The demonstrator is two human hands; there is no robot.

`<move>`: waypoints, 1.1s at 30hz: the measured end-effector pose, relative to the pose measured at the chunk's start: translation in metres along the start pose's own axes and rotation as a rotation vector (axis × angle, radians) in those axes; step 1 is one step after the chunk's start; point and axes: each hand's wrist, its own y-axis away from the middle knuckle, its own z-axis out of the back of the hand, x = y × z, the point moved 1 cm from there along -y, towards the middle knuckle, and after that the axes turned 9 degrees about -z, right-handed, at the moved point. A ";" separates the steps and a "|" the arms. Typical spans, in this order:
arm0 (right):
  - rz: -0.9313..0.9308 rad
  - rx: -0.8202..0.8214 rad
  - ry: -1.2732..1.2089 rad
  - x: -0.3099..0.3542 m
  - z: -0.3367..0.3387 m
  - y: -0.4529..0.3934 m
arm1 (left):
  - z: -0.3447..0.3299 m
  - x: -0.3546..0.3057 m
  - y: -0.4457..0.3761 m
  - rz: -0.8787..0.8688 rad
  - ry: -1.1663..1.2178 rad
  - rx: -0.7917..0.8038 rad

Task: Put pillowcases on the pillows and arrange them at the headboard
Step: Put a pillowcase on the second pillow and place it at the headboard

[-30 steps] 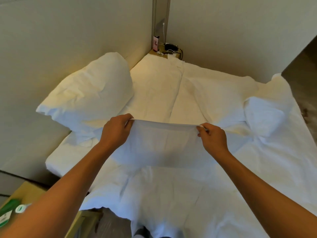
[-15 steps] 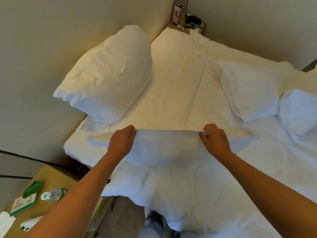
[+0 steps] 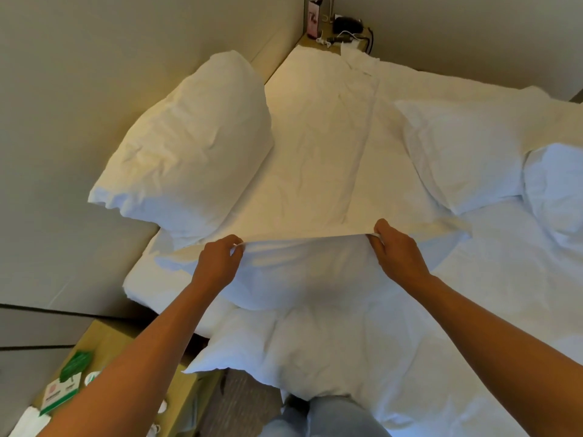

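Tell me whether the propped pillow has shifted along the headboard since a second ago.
Cannot tell: the camera moved, but the pillow leans on the headboard as before.

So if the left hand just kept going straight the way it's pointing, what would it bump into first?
Probably the pillow leaning against the headboard. The left hand, pinching the pillowcase edge, points up and away across the bed, with only bare sheet in between. Depth is hard to judge, so it might slide just past the pillow's right side.

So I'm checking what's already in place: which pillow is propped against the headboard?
The plump pillow on the left, leaning upright against the padded headboard. The pillow on the right lies flat on the bed, away from the headboard.
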 end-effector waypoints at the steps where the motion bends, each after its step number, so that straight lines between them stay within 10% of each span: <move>1: -0.004 0.007 -0.016 -0.001 0.001 -0.005 | 0.000 0.000 -0.002 0.010 -0.025 0.010; 33: 0.035 -0.117 -0.091 0.069 0.032 -0.144 | 0.066 -0.018 -0.075 0.093 -0.007 -0.211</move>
